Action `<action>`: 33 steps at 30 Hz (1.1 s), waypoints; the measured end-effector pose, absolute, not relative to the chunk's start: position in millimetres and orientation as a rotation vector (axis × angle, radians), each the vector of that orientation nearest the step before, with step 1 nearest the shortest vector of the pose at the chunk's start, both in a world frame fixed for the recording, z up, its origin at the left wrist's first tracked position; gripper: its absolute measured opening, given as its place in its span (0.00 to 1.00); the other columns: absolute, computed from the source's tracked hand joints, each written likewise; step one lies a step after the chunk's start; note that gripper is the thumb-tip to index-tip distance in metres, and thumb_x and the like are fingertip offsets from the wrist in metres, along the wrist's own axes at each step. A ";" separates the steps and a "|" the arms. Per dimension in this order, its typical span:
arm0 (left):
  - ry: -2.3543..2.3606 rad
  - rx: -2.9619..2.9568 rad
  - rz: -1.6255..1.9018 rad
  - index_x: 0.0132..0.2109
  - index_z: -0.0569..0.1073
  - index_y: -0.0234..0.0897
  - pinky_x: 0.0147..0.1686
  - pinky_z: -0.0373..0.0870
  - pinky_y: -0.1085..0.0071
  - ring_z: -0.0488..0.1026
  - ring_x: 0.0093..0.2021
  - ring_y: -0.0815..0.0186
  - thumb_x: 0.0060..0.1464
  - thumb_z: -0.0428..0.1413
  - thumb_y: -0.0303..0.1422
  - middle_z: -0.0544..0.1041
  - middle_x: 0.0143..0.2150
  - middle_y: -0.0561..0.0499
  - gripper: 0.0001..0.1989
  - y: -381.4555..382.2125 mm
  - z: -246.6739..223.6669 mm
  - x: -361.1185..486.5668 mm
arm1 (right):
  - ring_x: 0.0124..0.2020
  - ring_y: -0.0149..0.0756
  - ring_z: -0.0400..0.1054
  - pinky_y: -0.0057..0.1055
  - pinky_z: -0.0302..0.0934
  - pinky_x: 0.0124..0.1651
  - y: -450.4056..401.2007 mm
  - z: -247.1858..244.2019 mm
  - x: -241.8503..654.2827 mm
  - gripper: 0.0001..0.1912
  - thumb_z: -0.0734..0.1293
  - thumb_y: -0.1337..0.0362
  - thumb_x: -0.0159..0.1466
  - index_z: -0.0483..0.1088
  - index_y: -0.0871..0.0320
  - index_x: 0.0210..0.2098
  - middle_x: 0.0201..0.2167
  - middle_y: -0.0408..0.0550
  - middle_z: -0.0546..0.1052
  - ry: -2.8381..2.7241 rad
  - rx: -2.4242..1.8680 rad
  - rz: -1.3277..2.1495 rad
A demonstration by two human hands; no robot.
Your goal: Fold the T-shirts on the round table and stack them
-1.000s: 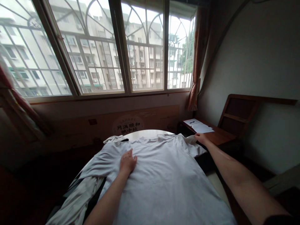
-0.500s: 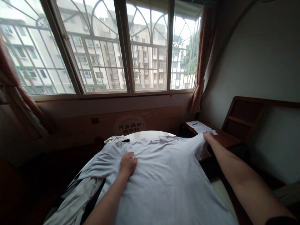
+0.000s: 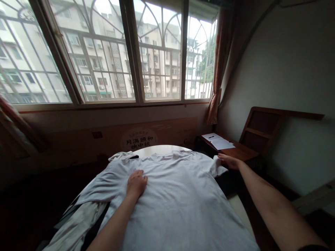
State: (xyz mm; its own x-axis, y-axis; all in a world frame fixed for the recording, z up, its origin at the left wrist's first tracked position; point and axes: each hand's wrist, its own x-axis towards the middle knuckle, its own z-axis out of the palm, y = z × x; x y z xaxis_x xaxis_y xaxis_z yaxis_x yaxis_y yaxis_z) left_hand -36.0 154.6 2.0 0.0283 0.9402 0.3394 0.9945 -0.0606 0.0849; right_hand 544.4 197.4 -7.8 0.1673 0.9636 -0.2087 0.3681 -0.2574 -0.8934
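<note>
A white T-shirt (image 3: 167, 195) lies spread over a round white table (image 3: 164, 149), its neckline toward the window and its hem toward me. My left hand (image 3: 136, 182) rests flat on the upper left of the shirt, fingers slightly spread. At the right sleeve (image 3: 219, 167), my right hand (image 3: 229, 161) has its fingers stretched out, their tips touching or right beside the sleeve's edge. That sleeve looks bent at its end, while the left sleeve (image 3: 94, 191) lies spread out with creases.
Crumpled pale cloth (image 3: 78, 223) hangs at the table's left side, with more light fabric (image 3: 121, 156) at the far left edge. Papers with a pen (image 3: 218, 141) lie on a brown wooden desk (image 3: 243, 150) at right. A barred window (image 3: 157, 69) is ahead.
My right hand's fingers have loosened from the right sleeve and straightened, and the sleeve has dropped lower. My left hand stays on the shirt. The view has turned slightly right.
</note>
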 end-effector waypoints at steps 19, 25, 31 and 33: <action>-2.013 -2.111 -0.450 0.53 0.73 0.32 0.58 0.63 0.64 0.72 0.55 0.55 0.61 0.46 0.34 0.77 0.53 0.40 0.18 156.3 0.3 -38.1 | 0.55 0.50 0.72 0.40 0.62 0.60 184.8 -13.8 543.7 0.23 0.70 0.77 0.51 0.78 0.61 0.46 0.50 0.58 0.79 -1.467 -2.057 0.573; -2.016 -2.127 -0.468 0.51 0.74 0.32 0.58 0.63 0.63 0.72 0.54 0.55 0.61 0.47 0.34 0.77 0.52 0.40 0.17 154.8 2.4 -38.1 | 0.55 0.55 0.72 0.52 0.62 0.59 170.6 -2.6 529.2 0.17 0.73 0.69 0.53 0.78 0.56 0.44 0.47 0.57 0.80 -1.567 -2.261 0.424; -2.041 -2.119 -0.469 0.50 0.74 0.32 0.57 0.63 0.63 0.72 0.55 0.55 0.61 0.47 0.34 0.77 0.52 0.40 0.16 152.9 3.4 -36.7 | 0.64 0.55 0.63 0.51 0.52 0.65 187.6 22.3 467.2 0.22 0.66 0.65 0.65 0.71 0.58 0.59 0.60 0.63 0.71 -1.916 -2.097 0.216; -2.044 -2.118 -0.474 0.51 0.74 0.32 0.58 0.63 0.63 0.72 0.55 0.55 0.61 0.47 0.33 0.77 0.53 0.40 0.17 152.7 3.5 -36.1 | 0.65 0.47 0.61 0.41 0.51 0.68 199.6 24.6 432.7 0.24 0.63 0.63 0.68 0.67 0.56 0.63 0.63 0.58 0.69 -2.077 -1.946 0.197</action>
State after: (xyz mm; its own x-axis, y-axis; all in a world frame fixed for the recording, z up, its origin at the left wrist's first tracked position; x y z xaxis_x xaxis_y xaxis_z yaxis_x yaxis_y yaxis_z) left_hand -36.1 152.7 3.5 0.0156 0.9424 0.3341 0.9932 -0.0530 0.1033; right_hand 432.7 199.6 24.6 -0.0473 0.9923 0.1146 0.9529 0.0792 -0.2927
